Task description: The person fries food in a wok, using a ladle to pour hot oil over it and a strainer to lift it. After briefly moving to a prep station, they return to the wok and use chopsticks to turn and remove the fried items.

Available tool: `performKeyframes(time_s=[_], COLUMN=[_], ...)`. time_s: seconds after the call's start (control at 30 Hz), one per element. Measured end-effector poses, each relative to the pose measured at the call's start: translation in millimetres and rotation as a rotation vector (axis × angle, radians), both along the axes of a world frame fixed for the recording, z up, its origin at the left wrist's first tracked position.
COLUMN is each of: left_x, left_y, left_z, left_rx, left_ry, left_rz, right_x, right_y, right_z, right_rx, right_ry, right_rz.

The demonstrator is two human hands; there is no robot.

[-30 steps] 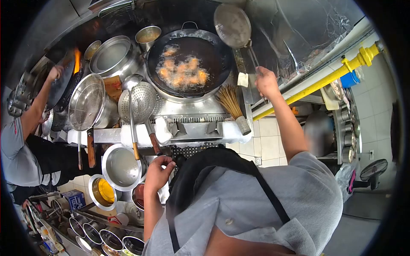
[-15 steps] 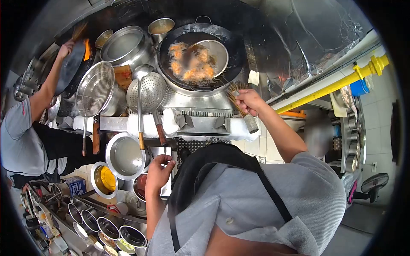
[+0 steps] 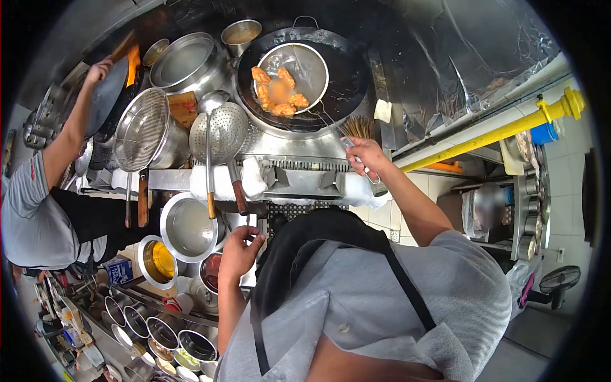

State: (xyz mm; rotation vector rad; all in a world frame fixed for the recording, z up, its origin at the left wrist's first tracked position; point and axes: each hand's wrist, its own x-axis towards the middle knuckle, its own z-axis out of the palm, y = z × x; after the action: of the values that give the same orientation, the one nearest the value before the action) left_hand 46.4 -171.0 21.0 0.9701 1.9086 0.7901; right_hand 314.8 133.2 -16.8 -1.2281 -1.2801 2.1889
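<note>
stove: steel wok range across the upper middle, front ledge padded with white cloths
foil wall: crinkled foil right of the range, yellow pipe running below it
co-worker: far left, grey shirt, one arm raised to a dark pan, flame just beside it
wok: big black wok at top centre, dark inside
steel pot: left of the wok, small pot between them at the back
strainer: round mesh skimmer inside the wok's rim, long handle slanting down-right to the right hand; can't tell if it touches the oil
mesh sieve: leaning on the range left of centre, handle hanging over the ledge
perforated ladle: just right of the sieve, wooden handle down over the ledge
steel bowl: below the ledge, oil bowl beside it at lower left
condiment cups: row at bottom left
bamboo brush: bristles up, just behind the right hand
right hand: fingers wrapped tight around the strainer's handle, at the range's front right
left hand: loosely curled, fingertips at the range's front edge near the steel bowl; can't tell if it grips anything
fried pieces: orange-brown chunks in the strainer, bunched on its left and lower side
</note>
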Motion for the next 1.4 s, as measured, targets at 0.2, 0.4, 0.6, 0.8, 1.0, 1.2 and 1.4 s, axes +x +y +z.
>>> performKeyframes(time_s=[0.2,0.4,0.6,0.8,1.0,1.2,1.4], left_x=[1.0,-0.4,-1.3,0.2,-0.5,-0.5,-2.6], left_y=[8.1,9.2,13.0,16.6,14.1,13.9,15.1], left_z=[-1.2,-10.3,-4.6,7.8,4.3,7.8,9.2], left_rx=[-0.002,0.004,-0.003,-0.015,-0.012,-0.021,-0.046], left_ry=[0.006,0.011,0.009,0.071,0.062,0.067,0.059], left_rz=[-0.020,-0.028,-0.025,-0.039,-0.038,-0.059,-0.057], right_x=[5.5,7.6,6.1,4.8,3.2,4.3,10.1], right_y=[-6.3,-8.5,-12.7,-13.3,-17.0,-20.9,-28.6], right_z=[1.9,6.2,6.4,1.7,6.8,8.0,9.4], right_rx=[0.027,0.032,0.085,0.098,0.133,0.124,0.190], right_ry=[-0.021,-0.033,-0.062,-0.077,-0.096,-0.115,-0.155], right_rz=[0.027,0.019,0.020,0.008,0.019,0.006,-0.019])
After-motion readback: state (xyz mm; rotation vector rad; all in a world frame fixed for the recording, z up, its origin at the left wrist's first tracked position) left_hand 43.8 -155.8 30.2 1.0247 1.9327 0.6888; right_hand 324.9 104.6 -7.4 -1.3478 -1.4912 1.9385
